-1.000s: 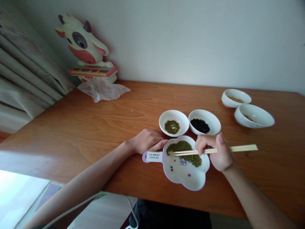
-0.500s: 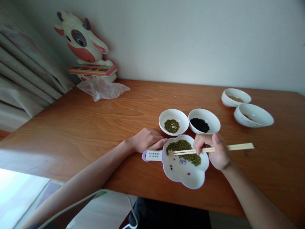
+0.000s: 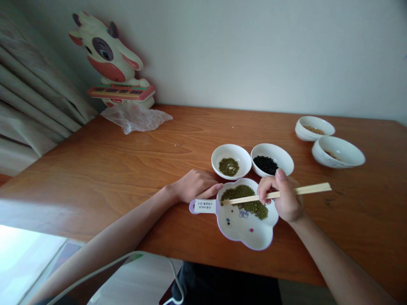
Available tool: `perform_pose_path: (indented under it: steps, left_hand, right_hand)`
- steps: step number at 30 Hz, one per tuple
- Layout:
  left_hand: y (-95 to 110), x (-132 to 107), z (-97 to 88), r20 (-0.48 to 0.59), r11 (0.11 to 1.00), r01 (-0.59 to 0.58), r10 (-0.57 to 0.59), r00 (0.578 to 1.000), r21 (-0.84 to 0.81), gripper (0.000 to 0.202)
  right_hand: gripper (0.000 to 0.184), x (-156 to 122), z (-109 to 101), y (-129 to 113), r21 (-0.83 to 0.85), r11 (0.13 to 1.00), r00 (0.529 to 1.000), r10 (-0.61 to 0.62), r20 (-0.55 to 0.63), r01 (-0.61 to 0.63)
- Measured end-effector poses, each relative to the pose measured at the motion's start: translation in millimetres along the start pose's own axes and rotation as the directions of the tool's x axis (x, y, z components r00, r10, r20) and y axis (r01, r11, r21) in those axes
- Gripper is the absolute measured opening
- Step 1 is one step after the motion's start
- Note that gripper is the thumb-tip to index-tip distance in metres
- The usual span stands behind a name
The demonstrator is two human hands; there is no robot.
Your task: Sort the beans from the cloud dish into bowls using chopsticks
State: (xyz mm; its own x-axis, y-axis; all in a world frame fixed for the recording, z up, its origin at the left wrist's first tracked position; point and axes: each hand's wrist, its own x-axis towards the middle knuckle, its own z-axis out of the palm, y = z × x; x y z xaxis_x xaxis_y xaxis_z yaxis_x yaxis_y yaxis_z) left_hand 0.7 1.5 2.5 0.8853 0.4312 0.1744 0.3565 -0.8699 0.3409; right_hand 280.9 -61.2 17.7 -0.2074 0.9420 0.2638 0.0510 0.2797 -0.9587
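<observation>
My right hand [image 3: 284, 197] grips a pair of wooden chopsticks [image 3: 313, 189], their tips over the green beans [image 3: 246, 200] heaped in a white flower-shaped dish [image 3: 254, 237]. My left hand [image 3: 195, 186] rests on the table with curled fingers, one fingertip touching the dish's rim above its labelled handle [image 3: 203, 206]. Just behind the dish stand a small white bowl of green beans [image 3: 231, 161] and a white bowl of black beans [image 3: 271, 160].
Two more white bowls [image 3: 314, 127] [image 3: 337, 151] sit at the far right of the wooden table [image 3: 111, 169]. A cow-shaped toy [image 3: 111, 63] and a crumpled clear plastic bag [image 3: 135, 117] stand at the back left by the wall. Curtains hang at the left.
My right hand has shifted slightly left, and the chopsticks' rear ends have tilted up a little. The left hand and the dish have stayed in place.
</observation>
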Motion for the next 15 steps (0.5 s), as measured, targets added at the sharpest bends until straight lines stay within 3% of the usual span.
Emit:
perform_pose_path:
  steps: [8, 15]
  left_hand:
    - [0, 0, 0.4, -0.020, 1.000, -0.012, 0.012, 1.000, 0.005, 0.048]
    - [0, 0, 0.4, -0.019, 1.000, -0.016, 0.016, 1.000, 0.013, 0.049]
  right_hand:
    - [0.076, 0, -6, 3, 0.071, 0.997, 1.000, 0.028, 0.011, -0.029]
    - [0.083, 3, -13, -6, 0.124, 0.991, 0.992, 0.038, 0.124, -0.054]
